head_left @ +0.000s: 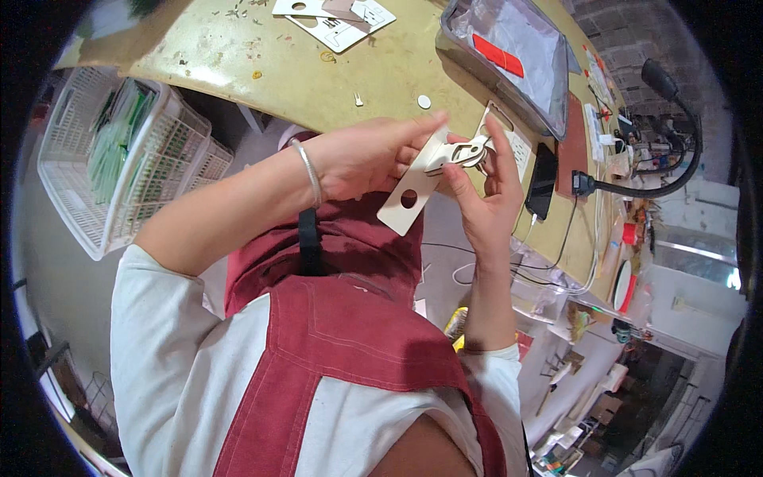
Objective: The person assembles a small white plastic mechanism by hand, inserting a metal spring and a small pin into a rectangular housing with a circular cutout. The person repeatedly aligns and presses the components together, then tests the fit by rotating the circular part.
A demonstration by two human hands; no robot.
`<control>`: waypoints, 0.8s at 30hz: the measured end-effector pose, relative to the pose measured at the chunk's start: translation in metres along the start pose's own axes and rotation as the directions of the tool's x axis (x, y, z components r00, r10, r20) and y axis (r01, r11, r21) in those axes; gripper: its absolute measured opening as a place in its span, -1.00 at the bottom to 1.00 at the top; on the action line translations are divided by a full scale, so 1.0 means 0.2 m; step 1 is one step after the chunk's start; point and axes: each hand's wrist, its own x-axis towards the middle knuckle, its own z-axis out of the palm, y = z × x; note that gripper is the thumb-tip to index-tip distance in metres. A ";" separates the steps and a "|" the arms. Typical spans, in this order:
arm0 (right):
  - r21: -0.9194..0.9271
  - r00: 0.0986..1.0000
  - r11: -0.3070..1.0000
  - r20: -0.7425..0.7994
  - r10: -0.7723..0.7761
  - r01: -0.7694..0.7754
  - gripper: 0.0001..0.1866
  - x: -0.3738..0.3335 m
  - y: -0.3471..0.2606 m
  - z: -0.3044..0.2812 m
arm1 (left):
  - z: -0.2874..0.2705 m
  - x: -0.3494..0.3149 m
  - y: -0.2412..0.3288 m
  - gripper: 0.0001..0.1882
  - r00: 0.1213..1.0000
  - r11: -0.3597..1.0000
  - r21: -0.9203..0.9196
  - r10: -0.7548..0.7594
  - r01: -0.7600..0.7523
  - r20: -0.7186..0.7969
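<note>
Over the table's near edge, my left hand (354,159) grips a thin cream-coloured board (423,180) with a round hole near its lower end. My right hand (491,195) pinches a small cream cut-out piece (475,149) with slots between thumb and fingers. That piece sits against the board's upper part; whether they are joined I cannot tell. Some of the left fingers are hidden behind the board. Just behind the right hand lies another cut-out sheet (520,149). A white disc (424,102) and a small forked piece (358,99) lie on the table (278,87).
A grey plastic tray (445,48) holding a red packet (498,56) stands beyond my hands. To its right are a black phone (542,183) and a gooseneck lamp (698,143). More cut-out sheets (350,33) lie far off. A white crate (75,171) stands left.
</note>
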 end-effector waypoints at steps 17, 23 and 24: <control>-0.011 0.962 0.985 -0.212 -0.173 0.174 -0.30 -0.05 0.16 0.13 | -0.08 -0.05 -0.19 -0.58 0.964 0.961 -0.083 0.259 -0.263 -0.056; -0.078 0.924 0.951 -0.223 -0.311 0.301 -0.31 -0.09 0.15 0.18 | -0.02 -0.05 -0.25 -0.57 0.865 0.861 0.294 0.474 -0.416 -0.165; -0.096 0.913 0.941 -0.229 -0.338 0.324 -0.30 -0.10 0.15 0.19 | -0.01 -0.05 -0.24 -0.59 0.847 0.831 0.356 0.505 -0.427 -0.164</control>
